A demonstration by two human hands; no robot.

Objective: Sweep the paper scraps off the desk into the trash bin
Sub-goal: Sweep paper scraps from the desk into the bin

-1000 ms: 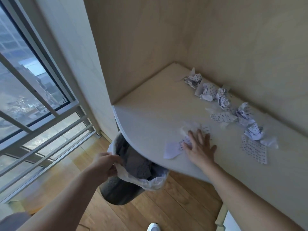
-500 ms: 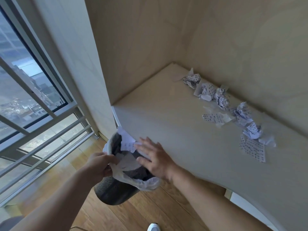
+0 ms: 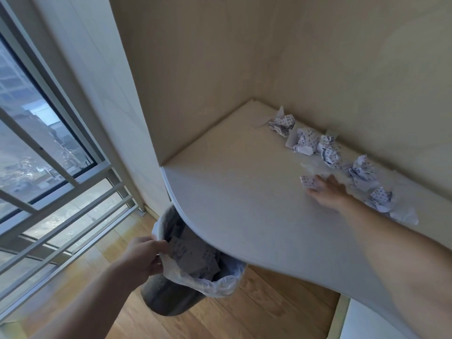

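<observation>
A dark trash bin [image 3: 168,299] with a white liner sits tilted under the rounded corner of the white desk [image 3: 244,204], with printed paper inside it. My left hand [image 3: 144,259] grips the bin's rim and liner. My right hand [image 3: 327,192] lies flat on the desk with fingers spread, its fingertips on a flat printed scrap [image 3: 309,182]. Several crumpled paper scraps [image 3: 327,149] run along the back wall, from the far corner [image 3: 282,123] to just right of my right hand [image 3: 381,198].
Beige wall panels close off the desk at the back and left. A window with metal railing [image 3: 61,192] fills the left side. Wooden floor [image 3: 256,309] lies below the desk edge, and a white cabinet [image 3: 367,321] stands at the lower right.
My right hand swept scraps off the desk edge into the bin, then went back across the desk to the scraps by the wall. My left hand kept hold of the bin.
</observation>
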